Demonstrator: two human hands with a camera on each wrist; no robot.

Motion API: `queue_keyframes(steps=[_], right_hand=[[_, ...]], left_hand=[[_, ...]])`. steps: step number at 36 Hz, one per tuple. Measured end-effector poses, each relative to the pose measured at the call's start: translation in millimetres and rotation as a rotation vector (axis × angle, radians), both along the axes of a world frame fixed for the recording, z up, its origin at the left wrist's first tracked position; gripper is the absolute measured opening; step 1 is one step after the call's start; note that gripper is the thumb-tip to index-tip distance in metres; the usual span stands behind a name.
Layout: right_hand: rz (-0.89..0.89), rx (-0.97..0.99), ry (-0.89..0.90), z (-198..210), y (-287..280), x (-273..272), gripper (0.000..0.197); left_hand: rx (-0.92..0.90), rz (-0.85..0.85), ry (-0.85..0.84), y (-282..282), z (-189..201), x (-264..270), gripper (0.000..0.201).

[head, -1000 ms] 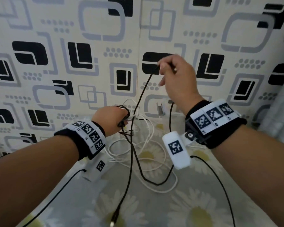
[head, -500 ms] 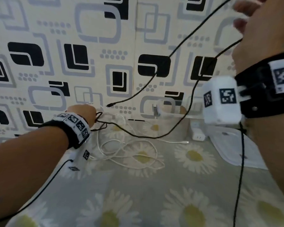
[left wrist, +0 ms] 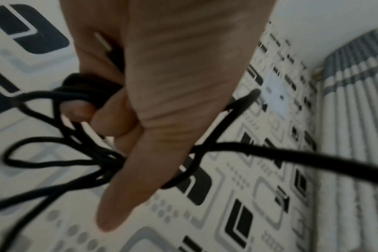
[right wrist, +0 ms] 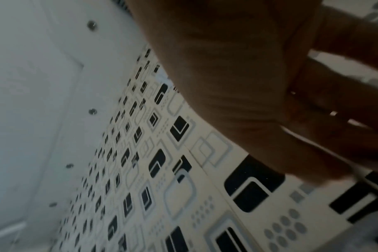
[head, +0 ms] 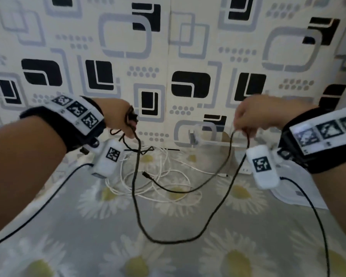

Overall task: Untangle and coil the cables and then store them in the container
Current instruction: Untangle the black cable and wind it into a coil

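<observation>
A thin black cable (head: 140, 226) hangs in a long loop between both hands over the daisy-print surface. My left hand (head: 126, 121) grips a bunch of small black loops of it, seen close in the left wrist view as black cable (left wrist: 60, 153) wound round the curled fingers (left wrist: 110, 124). My right hand (head: 246, 124) pinches the cable further along; a free end with a plug (head: 146, 174) dangles below. A tangled white cable (head: 164, 186) lies on the surface under the hands. The clear container (head: 212, 142) stands at the wall behind.
A white charger block (head: 244, 168) sits by the wall. A white flat lid or sheet (head: 292, 188) lies at the right. Black camera leads (head: 316, 216) trail from both wrists. Patterned wall panels close off the back.
My right hand has come down from high at the upper right to the level of the left hand. The black cable, stretched taut before, now sags in a loop. The left hand has risen a little.
</observation>
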State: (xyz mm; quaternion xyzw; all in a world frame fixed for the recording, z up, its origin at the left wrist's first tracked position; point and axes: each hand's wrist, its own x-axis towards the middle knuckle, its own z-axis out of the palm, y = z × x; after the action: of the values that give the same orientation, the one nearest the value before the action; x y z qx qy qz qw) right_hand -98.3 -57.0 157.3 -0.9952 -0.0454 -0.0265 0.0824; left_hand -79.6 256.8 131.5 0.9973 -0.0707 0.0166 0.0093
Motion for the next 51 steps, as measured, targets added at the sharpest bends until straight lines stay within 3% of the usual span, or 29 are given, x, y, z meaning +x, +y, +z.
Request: queue_keyframes(steps=[2, 4, 8, 11, 13, 16, 19, 25, 29, 30, 33, 36, 41, 46, 51], right_hand=[[0.040, -0.174, 0.009, -7, 3, 0, 0.022], [0.113, -0.135, -0.070, -11, 8, -2, 0.031], [0.283, 0.483, 0.011, -14, 36, -25, 0.048], [0.424, 0.658, 0.152, -14, 62, -45, 0.058], [0.488, 0.674, 0.198, -17, 74, -52, 0.052], [0.548, 0.623, 0.204, -25, 80, -53, 0.024], [0.490, 0.651, 0.207, -33, 69, -45, 0.012], [0.213, 0.696, 0.090, -45, 17, -18, 0.018], [0.082, 0.584, -0.026, -55, -12, -5, 0.023], [0.070, 0.542, -0.055, -56, -17, -3, 0.023], [0.066, 0.497, -0.107, -61, -27, -2, 0.024], [0.078, 0.437, -0.146, -65, -36, 2, 0.025], [0.015, 0.415, -0.227, -66, -59, 11, 0.027], [-0.033, 0.434, -0.199, -72, -85, 20, 0.028], [-0.106, 0.306, -0.227, -76, -106, 27, 0.028]], left_hand=[[0.008, -0.014, -0.007, -6, 11, -7, 0.024], [0.008, -0.018, -0.028, -11, 19, -11, 0.025], [0.055, -0.017, -0.102, -30, 26, -16, 0.032], [0.074, -0.004, -0.146, -47, 23, -17, 0.038], [0.083, -0.020, -0.165, -55, 19, -15, 0.035], [0.081, -0.059, -0.164, -61, 13, -18, 0.032], [-0.020, -0.117, -0.200, -54, 7, -19, 0.033], [-0.241, -0.153, -0.171, -35, -2, -22, 0.042], [-0.416, -0.186, -0.111, -27, -11, -21, 0.093], [-0.469, -0.193, -0.104, -26, -14, -20, 0.095], [-0.603, -0.178, -0.130, -29, -19, -21, 0.067], [-0.538, -0.179, -0.187, -33, -22, -20, 0.049], [-0.504, -0.158, -0.184, -29, -27, -18, 0.048], [-0.473, -0.130, -0.187, -23, -35, -13, 0.044], [-0.463, -0.080, -0.183, -15, -42, -6, 0.047]])
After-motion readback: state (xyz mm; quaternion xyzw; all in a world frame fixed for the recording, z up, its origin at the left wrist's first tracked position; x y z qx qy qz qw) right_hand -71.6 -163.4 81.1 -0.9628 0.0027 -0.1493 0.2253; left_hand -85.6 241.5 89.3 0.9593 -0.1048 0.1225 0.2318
